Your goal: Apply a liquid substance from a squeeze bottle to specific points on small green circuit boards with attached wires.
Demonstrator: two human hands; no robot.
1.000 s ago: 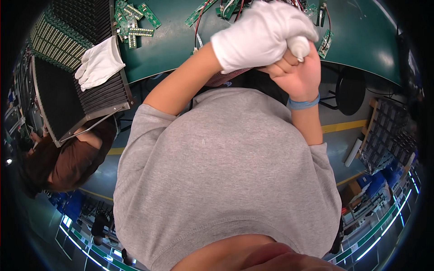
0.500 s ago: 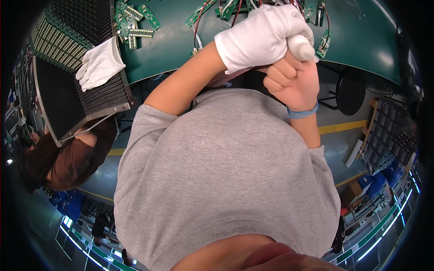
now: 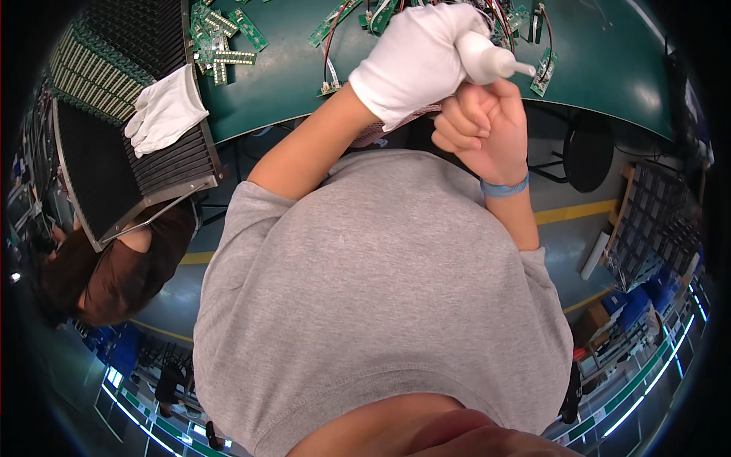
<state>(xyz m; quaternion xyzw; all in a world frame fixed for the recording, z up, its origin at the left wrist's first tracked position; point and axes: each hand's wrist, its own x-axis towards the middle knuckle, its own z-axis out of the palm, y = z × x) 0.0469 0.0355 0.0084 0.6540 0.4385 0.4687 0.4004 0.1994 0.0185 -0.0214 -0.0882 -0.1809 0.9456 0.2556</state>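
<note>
So we're looking down past a gray shirt at both hands, held up close together over the near edge of the green counter. Our left hand has a white glove on, and that forearm slants up and across to the right, the back of the hand facing us. Its fingers are wrapped around a white squeeze bottle, so that's where the bottle is: up in the glove, above the counter, lying over on its side with the thin nozzle pointing right. Our right hand is bare, with a blue band round the wrist. Its forearm comes up almost straight, leaning a bit left, palm side turned toward us. Those fingers are folded into a loose fist right below the nozzle end; we can't tell if they touch the bottle or have something small tucked inside. Past the hands there are wired circuit boards on the counter, and more small green boards piled off to the left. Next to that pile, a spare white glove lies draped on a black slotted rack with a row of boards standing in it.
</note>
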